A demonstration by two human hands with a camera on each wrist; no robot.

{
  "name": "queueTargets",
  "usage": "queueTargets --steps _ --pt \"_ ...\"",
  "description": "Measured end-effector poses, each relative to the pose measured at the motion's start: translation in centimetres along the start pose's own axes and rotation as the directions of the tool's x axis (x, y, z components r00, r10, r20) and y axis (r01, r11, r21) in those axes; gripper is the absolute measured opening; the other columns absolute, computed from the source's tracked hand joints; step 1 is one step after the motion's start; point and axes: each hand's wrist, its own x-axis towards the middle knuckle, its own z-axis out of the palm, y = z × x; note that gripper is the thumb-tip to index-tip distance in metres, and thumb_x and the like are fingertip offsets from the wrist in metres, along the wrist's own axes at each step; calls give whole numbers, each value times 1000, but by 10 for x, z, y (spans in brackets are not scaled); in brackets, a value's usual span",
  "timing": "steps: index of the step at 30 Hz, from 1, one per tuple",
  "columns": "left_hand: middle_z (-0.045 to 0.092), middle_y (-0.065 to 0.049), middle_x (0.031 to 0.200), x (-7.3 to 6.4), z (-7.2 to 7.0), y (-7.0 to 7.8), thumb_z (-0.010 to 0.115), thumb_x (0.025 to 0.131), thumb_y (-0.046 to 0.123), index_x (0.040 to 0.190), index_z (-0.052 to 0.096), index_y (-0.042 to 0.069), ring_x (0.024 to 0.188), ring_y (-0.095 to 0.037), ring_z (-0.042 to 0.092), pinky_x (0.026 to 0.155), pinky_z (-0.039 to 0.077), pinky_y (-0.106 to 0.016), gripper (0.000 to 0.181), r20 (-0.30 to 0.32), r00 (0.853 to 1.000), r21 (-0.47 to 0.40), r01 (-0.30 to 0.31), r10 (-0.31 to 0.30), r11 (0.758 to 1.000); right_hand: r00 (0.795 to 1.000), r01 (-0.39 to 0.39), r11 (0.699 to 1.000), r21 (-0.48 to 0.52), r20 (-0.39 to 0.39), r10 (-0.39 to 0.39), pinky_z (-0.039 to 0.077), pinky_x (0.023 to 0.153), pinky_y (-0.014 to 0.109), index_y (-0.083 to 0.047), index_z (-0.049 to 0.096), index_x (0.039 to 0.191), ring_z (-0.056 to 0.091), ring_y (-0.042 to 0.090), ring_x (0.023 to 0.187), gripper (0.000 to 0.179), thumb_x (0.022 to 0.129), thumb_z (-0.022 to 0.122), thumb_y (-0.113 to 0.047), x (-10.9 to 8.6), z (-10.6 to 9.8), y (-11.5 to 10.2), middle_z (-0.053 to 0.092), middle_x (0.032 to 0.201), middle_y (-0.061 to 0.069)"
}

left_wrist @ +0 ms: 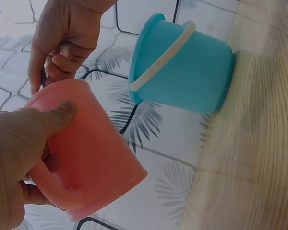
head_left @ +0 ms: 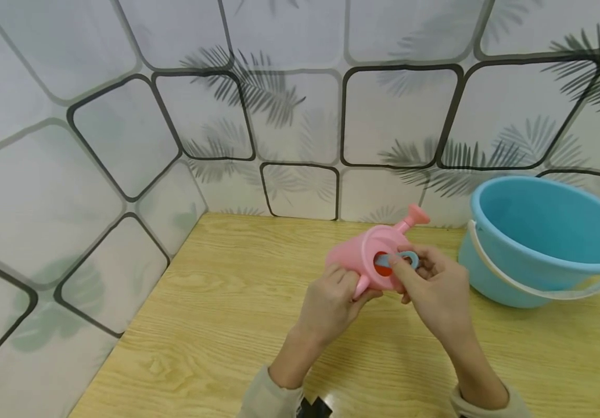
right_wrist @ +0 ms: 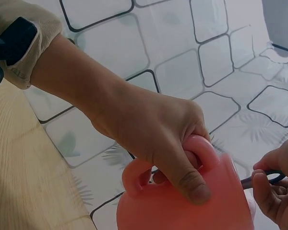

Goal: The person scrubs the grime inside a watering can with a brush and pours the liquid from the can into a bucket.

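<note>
A pink watering can (head_left: 347, 251) is held tilted above the table, its open mouth facing me and its spout pointing up and right. My left hand (head_left: 326, 302) grips the can's handle; the left wrist view shows the thumb lying on the can's side (left_wrist: 93, 148). Between the thumb and fingers of my right hand (head_left: 439, 290) is a blue ring-ended handle (head_left: 382, 260), whose shaft reaches into the mouth. Something red (head_left: 383, 270) shows inside the can beside that shaft. The handle's far end is hidden in the can.
To the right stands a light blue bucket (head_left: 511, 281) with a white carrying handle (head_left: 498, 268) hanging at its front. The wooden table (head_left: 216, 325) meets patterned walls (head_left: 300, 191) at the back and left.
</note>
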Motion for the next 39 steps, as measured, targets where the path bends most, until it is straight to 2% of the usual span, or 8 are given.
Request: queueTargets --steps 5,9,14,18,22,25,33,39 --pt "50 3 63 0 -3 -1 84 77 33 71 52 11 62 -11 45 57 38 -12 39 15 1000 15 10 -10 1000 1000 19 998 -56 20 -18 42 40 21 0 72 90 48 11 42 10 90 74 -10 1 -2 4 53 55 1" --pt "49 3 63 -1 -5 -3 85 76 32 71 52 10 61 -11 44 56 37 -13 40 11 1000 40 5 -6 999 981 192 968 -164 48 -187 28 40 23 -5 67 78 34 6 45 13 88 75 -5 1 -1 10 40 55 -3" --pt "48 3 63 -1 -5 -4 85 75 34 70 50 11 61 -12 44 55 37 -14 42 -4 1000 49 -9 9 999 839 532 798 -282 46 -543 31 48 19 -5 66 72 38 7 53 23 92 72 -15 4 6 18 46 59 -2" --pt "49 3 63 1 -6 -5 85 75 35 70 50 11 61 -12 45 56 38 -13 42 -7 1000 51 -21 21 998 721 647 640 -414 60 -690 39 46 22 -2 71 79 45 12 51 49 101 51 -41 5 11 20 57 66 5" --pt "50 3 63 3 -4 -6 86 73 37 69 51 11 60 -11 47 56 40 -13 43 -17 997 92 -71 72 993 713 659 578 -481 155 -684 37 42 24 -5 67 77 40 10 48 53 105 43 -42 2 8 16 54 66 2" --pt "49 4 62 2 -1 -7 86 71 41 67 49 12 60 -10 47 55 40 -14 47 -20 992 149 -121 125 981 747 649 613 -451 225 -625 32 44 20 -10 62 73 35 5 51 49 105 44 -42 -1 1 12 47 64 -4" --pt "46 4 62 -1 1 -7 84 74 41 66 46 13 61 -9 45 53 37 -11 48 8 991 108 -134 134 985 898 393 910 -135 269 -348 25 42 22 -17 57 70 27 -2 49 31 86 72 4 4 -18 4 31 55 -10" --pt "47 4 63 3 -2 -7 87 70 40 68 46 13 62 -10 47 55 39 -11 49 -18 988 94 -149 151 984 981 138 989 -46 147 -130 19 36 28 -5 66 77 24 6 42 20 97 62 -3 5 -24 1 31 52 -4"
